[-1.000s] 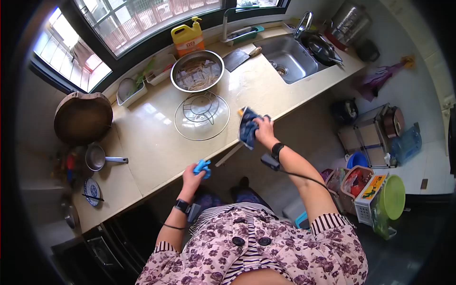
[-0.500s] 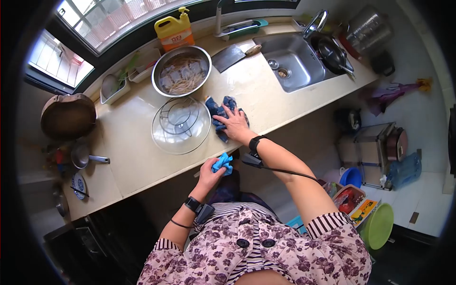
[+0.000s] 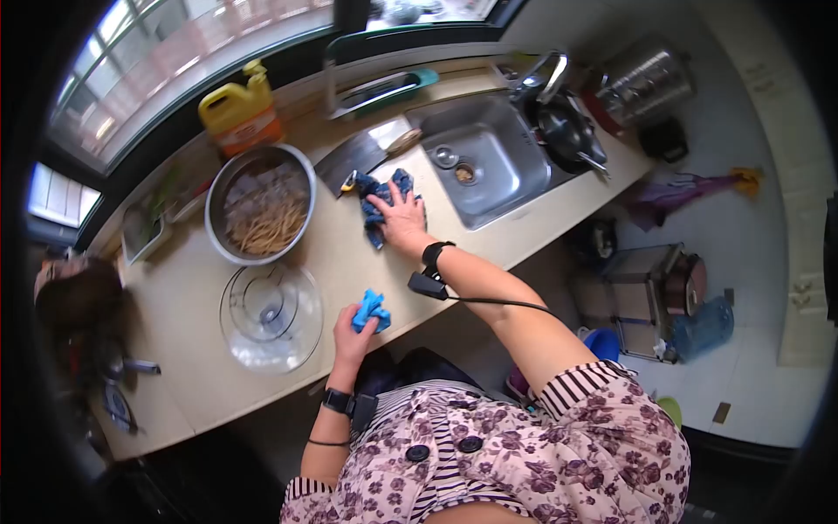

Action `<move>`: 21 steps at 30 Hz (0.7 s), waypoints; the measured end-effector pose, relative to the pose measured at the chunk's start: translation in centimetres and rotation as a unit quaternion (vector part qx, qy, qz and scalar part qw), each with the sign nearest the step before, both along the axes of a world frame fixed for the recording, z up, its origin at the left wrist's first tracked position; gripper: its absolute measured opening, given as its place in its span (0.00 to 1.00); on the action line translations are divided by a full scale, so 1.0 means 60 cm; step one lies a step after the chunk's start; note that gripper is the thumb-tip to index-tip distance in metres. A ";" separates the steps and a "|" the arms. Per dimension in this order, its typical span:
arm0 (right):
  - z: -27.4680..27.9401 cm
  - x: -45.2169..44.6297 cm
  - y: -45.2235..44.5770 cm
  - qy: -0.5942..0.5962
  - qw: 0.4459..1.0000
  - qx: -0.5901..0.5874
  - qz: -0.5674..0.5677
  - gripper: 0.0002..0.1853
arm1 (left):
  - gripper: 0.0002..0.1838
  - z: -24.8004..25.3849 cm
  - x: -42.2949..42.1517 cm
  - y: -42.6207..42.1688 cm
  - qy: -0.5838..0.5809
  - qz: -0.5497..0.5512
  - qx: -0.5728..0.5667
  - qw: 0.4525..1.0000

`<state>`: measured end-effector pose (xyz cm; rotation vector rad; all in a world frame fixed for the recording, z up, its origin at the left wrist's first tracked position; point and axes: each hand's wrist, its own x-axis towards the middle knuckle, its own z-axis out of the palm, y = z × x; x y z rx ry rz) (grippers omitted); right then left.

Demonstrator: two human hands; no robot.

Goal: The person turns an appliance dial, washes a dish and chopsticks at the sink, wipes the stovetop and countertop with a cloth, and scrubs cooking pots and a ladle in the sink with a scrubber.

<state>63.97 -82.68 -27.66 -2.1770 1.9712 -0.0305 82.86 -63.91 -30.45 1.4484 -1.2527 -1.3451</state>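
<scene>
My right hand lies with fingers spread on a bunched dark blue patterned cloth, pressing it to the countertop. Just behind that cloth is a broad-bladed cleaver with a light handle. By the counter's front edge, my left hand closes around a crumpled bright blue cloth. To its left sits a clear glass lid. Behind the lid stands a metal bowl holding pale strips in water. A small orange-and-black item shows at the patterned cloth's left tip, too small to name.
A steel sink with a faucet is at the right, a dark pan beyond it. A yellow jug stands by the window. A small saucepan is at the far left, blurred.
My right hand has pushed the patterned cloth back across the counter, close to the cleaver. My left hand, with the blue cloth, has risen over the counter's front edge. The view has shifted.
</scene>
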 end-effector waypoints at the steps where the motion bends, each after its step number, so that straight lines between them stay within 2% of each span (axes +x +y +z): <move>1: 0.000 -0.013 0.003 0.012 0.999 -0.038 -0.011 0.33 | 0.18 -0.003 -0.004 -0.006 -0.014 -0.008 0.003 1.000; 4: 0.003 -0.049 0.013 0.020 0.999 -0.028 -0.036 0.34 | 0.20 -0.014 -0.021 -0.017 0.043 0.015 0.044 0.998; 8: 0.010 -0.083 0.040 0.035 0.998 0.014 -0.054 0.36 | 0.24 -0.013 -0.041 -0.047 0.053 0.036 0.041 0.997; 11: 0.026 -0.107 0.058 0.014 0.996 0.058 -0.059 0.39 | 0.25 -0.030 -0.059 -0.081 -0.029 0.042 -0.029 0.998; 12: 0.031 -0.118 0.063 -0.003 0.996 0.072 -0.054 0.40 | 0.28 -0.014 -0.071 -0.096 -0.011 0.047 -0.018 0.999; 13: 0.027 -0.130 0.073 0.010 0.999 0.025 -0.033 0.41 | 0.28 -0.014 -0.083 -0.108 -0.016 0.042 -0.041 0.998; 15: 0.031 -0.163 0.087 -0.015 0.999 0.040 0.008 0.42 | 0.30 -0.002 -0.108 -0.129 -0.031 0.035 -0.088 0.995; 16: 0.035 -0.182 0.092 -0.019 0.998 0.040 0.037 0.45 | 0.30 0.016 -0.125 -0.137 -0.023 0.035 -0.050 0.998; 19: 0.049 -0.255 0.093 -0.119 0.985 0.036 0.123 0.47 | 0.29 0.010 -0.171 -0.156 -0.157 0.033 -0.097 0.982; 20: 0.062 -0.282 0.092 -0.124 0.980 0.085 0.132 0.45 | 0.32 0.004 -0.186 -0.161 -0.175 0.038 -0.096 0.979; 21: 0.069 -0.313 0.091 -0.153 0.975 0.084 0.138 0.45 | 0.33 -0.004 -0.201 -0.161 -0.222 0.036 -0.087 0.970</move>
